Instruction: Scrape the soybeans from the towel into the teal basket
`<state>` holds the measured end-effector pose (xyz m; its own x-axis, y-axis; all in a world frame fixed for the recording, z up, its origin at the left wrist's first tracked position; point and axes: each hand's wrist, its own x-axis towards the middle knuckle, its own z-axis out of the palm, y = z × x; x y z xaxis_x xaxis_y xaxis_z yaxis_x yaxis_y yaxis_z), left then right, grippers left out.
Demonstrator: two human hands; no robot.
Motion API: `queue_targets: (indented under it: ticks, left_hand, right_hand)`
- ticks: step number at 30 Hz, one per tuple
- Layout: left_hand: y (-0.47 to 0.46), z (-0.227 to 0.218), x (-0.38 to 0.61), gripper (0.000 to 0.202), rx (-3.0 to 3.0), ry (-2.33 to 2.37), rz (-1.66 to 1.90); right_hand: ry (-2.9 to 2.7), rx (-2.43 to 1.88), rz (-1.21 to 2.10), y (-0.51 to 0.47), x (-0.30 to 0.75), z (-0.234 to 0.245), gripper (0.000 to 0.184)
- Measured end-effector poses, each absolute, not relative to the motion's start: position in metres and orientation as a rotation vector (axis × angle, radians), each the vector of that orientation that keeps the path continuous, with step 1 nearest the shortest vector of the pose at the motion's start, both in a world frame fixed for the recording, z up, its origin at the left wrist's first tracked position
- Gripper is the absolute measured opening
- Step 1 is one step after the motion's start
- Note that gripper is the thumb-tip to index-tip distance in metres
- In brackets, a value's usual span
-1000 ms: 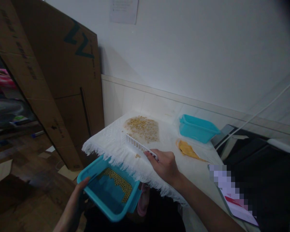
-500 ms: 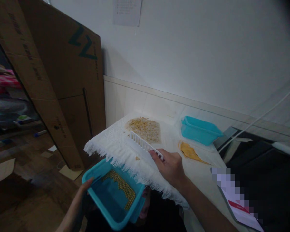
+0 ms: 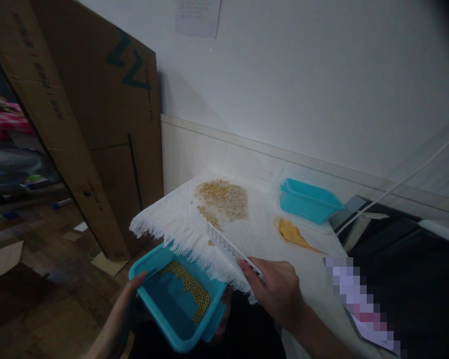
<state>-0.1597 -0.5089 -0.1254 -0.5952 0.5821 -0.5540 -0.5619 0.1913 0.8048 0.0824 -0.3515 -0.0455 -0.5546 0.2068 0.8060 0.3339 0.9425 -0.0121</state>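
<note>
Dim room with a white wall and a tall cardboard box (image 3: 97, 124) leaning at the left; a table covered by a white fringed cloth (image 3: 172, 219) juts toward the viewer. Entering from bottom right, the right hand (image 3: 280, 289) reaches forward with the wrist low, fingers pinched around the near end of a white toothed strip (image 3: 228, 244). It lies flat on the cloth, angled away from the fingertips. Just past its far end is a short trail of beans (image 3: 209, 218), with a bigger bean pile (image 3: 224, 197) beyond. The left hand (image 3: 123, 309) comes up from the bottom edge, its forearm cut off. Its fingers grip the left rim of a teal tub (image 3: 168, 306), held below the cloth's fringe and tipped. More beans (image 3: 190, 286) line the side farthest from those fingers. Well beyond the right fingers sit a second teal tub (image 3: 307, 202) and a yellow scrap (image 3: 290, 232), hard to identify. A pixelated patch (image 3: 359, 299) hides something to their right.
</note>
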Motion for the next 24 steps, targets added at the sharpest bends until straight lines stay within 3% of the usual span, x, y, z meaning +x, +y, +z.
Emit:
queue_targets:
  ticks: [16, 20, 24]
  left_hand:
    - [-0.513, -0.126, -0.166, 0.048, 0.069, 1.528, 1.484]
    - [-0.512, -0.126, -0.166, 0.059, 0.044, 1.554, 1.475]
    - [-0.512, -0.129, -0.168, 0.064, 0.083, 1.561, 1.490]
  right_hand:
    - [-2.238, -0.242, 0.012, -0.376, 0.078, -0.049, 0.031]
    - [-2.166, -0.371, -0.019, -0.372, 0.076, -0.040, 0.044]
    - [-2.075, -0.468, -0.293, -0.343, 0.082, -0.033, 0.050]
